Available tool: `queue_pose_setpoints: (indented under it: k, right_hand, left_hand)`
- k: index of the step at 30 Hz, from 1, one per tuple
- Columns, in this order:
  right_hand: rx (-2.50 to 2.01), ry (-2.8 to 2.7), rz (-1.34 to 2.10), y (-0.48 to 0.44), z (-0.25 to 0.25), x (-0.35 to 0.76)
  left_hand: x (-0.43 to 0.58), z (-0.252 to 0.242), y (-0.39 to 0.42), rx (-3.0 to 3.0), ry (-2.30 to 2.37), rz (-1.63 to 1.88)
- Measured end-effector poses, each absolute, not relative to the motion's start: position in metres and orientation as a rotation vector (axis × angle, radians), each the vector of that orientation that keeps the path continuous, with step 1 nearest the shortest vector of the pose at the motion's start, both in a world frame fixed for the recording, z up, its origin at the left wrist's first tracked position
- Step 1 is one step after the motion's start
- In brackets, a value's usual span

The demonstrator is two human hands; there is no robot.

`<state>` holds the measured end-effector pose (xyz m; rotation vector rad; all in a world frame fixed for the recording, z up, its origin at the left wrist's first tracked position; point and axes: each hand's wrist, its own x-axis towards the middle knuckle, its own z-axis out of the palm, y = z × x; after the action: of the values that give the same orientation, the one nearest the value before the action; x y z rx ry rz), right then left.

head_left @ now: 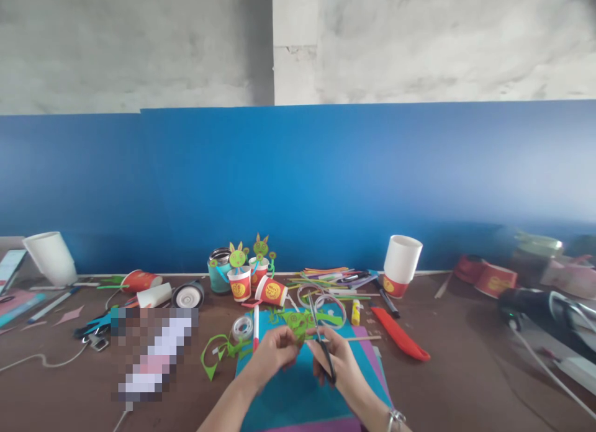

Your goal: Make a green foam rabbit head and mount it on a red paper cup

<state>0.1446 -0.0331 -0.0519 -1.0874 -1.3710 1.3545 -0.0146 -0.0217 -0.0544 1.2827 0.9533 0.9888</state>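
Over the blue paper sheet [288,401], my right hand [342,360] grips a pair of scissors [317,323], blades pointing away from me and apart. Between finger and thumb, my left hand [274,354] pinches a small piece of green paper [301,336] close to the blades; its exact shape is partly hidden by my fingers. Green paper scraps [298,319] lie just beyond both hands, and curly green offcuts [223,351] lie left of the sheet. A roll of clear tape [243,328] and a white marker with a red end [256,326] are near my left hand.
Paper cups with green rabbit-like faces [239,283] stand at the back beside a teal canister [218,277]. A tipped red cup [271,292], coloured sticks [326,274], a yellow glue stick [356,312], a red pouch [400,336] and stacked white cups [402,261] surround the sheet.
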Motion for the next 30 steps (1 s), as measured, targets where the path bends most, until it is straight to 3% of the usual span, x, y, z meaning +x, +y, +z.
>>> queue_pose_setpoints:
  k: [21, 30]
  right_hand:
    - [-1.022, -1.269, 1.368, -0.038, -0.048, 0.14]
    - [-0.999, -1.518, 1.632, -0.042, -0.055, 0.138]
  left_hand:
    - [0.009, -0.046, -0.036, 1.111, 0.918, 1.217]
    - [-0.004, -0.06, -0.021, 1.042, 1.015, 1.38]
